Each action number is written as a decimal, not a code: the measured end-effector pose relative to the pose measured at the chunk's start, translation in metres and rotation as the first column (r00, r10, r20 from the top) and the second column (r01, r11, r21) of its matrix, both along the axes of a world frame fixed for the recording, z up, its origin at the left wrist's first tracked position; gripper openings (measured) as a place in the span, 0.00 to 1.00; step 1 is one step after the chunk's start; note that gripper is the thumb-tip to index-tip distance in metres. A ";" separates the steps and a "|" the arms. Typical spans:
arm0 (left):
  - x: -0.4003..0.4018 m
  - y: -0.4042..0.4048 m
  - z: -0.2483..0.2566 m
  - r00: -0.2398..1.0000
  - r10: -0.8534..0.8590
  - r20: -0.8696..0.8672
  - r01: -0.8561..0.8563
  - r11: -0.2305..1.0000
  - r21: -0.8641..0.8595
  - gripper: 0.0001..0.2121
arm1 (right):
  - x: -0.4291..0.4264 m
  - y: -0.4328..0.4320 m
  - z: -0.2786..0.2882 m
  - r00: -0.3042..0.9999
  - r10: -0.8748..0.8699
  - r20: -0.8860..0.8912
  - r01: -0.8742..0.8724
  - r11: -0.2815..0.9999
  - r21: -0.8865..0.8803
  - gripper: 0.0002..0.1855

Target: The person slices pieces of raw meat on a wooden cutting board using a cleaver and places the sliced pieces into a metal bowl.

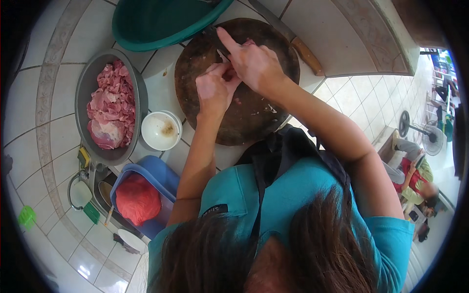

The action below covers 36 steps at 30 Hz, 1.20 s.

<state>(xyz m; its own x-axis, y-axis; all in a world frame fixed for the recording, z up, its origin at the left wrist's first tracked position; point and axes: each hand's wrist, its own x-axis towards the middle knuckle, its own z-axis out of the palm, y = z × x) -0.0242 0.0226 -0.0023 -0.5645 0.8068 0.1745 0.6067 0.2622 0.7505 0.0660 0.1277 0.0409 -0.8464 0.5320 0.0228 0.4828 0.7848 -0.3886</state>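
Observation:
Over a round wooden chopping board [253,121], my right hand [254,62] grips a dark-bladed knife [220,44], its index finger stretched along the blade. Close against it, my left hand [218,82] pinches a small piece of raw meat [222,56], mostly covered by the fingers. A bit of pink meat [249,42] shows just beyond the right hand. Small scraps [272,108] lie on the board's near right part. To the left stands a grey basin [141,91] holding a heap of raw meat [113,106].
A green basin [165,45] borders the board's far left edge. Right of the board lies a large wood-handled knife [307,56]. White bowls [161,131] and a blue tub [146,164] with a red plastic bag [138,199] stand at left, near a sink. A person [412,172] sits far right.

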 end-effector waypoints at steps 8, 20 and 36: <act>-0.002 -0.005 -0.002 0.991 0.034 0.131 -0.039 0.999 0.033 0.08 | 0.052 -0.013 0.018 0.983 0.005 0.186 0.027 0.985 -0.171 0.34; -0.001 -0.006 -0.002 0.983 0.091 0.160 -0.098 0.995 0.031 0.10 | 0.054 -0.017 0.005 0.995 -0.025 0.099 0.040 0.987 -0.156 0.35; 0.004 -0.003 -0.001 0.995 0.069 0.079 -0.066 0.997 -0.034 0.10 | 0.010 0.000 -0.010 0.996 -0.003 -0.089 0.009 0.997 0.074 0.37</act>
